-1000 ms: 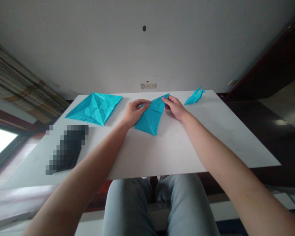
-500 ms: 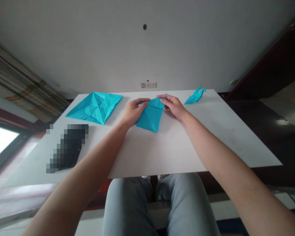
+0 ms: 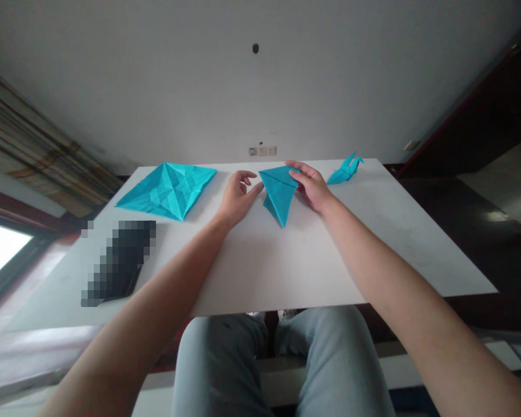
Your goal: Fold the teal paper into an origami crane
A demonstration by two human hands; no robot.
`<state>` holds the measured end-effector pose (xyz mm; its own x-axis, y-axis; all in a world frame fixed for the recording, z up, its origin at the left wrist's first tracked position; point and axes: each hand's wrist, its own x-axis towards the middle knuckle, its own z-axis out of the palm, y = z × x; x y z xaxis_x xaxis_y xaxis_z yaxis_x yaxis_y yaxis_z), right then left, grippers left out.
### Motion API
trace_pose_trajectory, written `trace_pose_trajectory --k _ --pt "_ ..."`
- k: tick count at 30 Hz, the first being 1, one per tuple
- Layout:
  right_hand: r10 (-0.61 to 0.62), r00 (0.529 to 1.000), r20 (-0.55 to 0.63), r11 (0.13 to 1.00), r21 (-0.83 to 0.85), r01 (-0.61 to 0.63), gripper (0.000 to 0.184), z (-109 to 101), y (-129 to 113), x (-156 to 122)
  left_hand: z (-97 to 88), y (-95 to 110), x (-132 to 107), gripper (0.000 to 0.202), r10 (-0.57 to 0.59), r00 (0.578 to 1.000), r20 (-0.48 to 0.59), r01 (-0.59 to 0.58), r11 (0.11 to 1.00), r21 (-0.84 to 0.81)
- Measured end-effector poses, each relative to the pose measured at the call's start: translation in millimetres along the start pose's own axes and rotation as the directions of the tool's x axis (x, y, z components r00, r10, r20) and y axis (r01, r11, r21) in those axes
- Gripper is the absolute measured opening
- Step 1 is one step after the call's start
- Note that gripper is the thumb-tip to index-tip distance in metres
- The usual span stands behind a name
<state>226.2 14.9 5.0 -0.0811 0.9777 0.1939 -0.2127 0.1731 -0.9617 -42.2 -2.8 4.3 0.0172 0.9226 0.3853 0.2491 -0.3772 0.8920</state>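
Note:
A folded turquoise paper triangle (image 3: pixel 279 194) lies in the middle of the white table (image 3: pixel 269 266), its point toward me. My right hand (image 3: pixel 311 186) grips its right corner between fingers and thumb. My left hand (image 3: pixel 238 200) rests on the table with its fingers spread, the fingertips just left of the paper and apparently not touching it. Farther left lies a creased, unfolded turquoise sheet (image 3: pixel 167 191). To the right of my right hand stands a turquoise origami crane (image 3: pixel 345 171).
A pixelated dark flat object (image 3: pixel 119 263) lies at the table's left. A wall socket strip (image 3: pixel 261 150) sits beyond the far edge. My knees (image 3: pixel 282 365) show below the near edge, with a curtain (image 3: pixel 35 142) and a window (image 3: pixel 0 249) at left.
The paper has opened from a blunt folded shape into a narrower triangle. My left hand has let go and moved left, and my right hand has shifted slightly right.

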Motion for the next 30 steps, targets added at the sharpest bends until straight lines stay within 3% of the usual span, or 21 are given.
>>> trace_pose_trajectory --k 4,8,13,17,22,30 --pt "-0.022 1.0 -0.008 0.997 -0.07 0.021 0.069 -2.1 0.7 1.0 4.0 4.3 -4.1 0.023 -0.12 0.983 0.136 0.143 0.974 -0.175" --pt "-0.002 0.998 0.07 0.991 -0.136 0.011 0.068 3.3 -6.8 -5.3 5.8 7.7 -5.5 0.026 -0.113 0.971 0.211 0.168 0.949 -0.266" --pt "0.014 0.991 0.133 0.989 -0.15 0.006 0.072 10.4 -18.0 -12.3 3.6 1.5 -2.2 0.039 -0.097 0.982 0.165 0.138 0.955 -0.261" --pt "0.003 0.994 0.105 0.995 -0.104 0.008 0.07 12.1 -20.5 -13.9 2.1 -7.1 2.5 0.036 -0.108 0.988 0.11 0.137 0.941 -0.308" --pt "0.019 0.995 0.099 0.994 -0.109 -0.008 0.087 14.0 -20.6 -14.9 -0.1 -12.9 8.0 0.029 -0.102 0.992 0.07 0.118 0.953 -0.28" --pt "0.012 0.987 0.163 0.993 -0.118 0.008 0.097 12.7 -16.7 -14.6 -1.6 -12.8 8.6 0.038 -0.145 0.986 0.084 0.164 0.942 -0.292"
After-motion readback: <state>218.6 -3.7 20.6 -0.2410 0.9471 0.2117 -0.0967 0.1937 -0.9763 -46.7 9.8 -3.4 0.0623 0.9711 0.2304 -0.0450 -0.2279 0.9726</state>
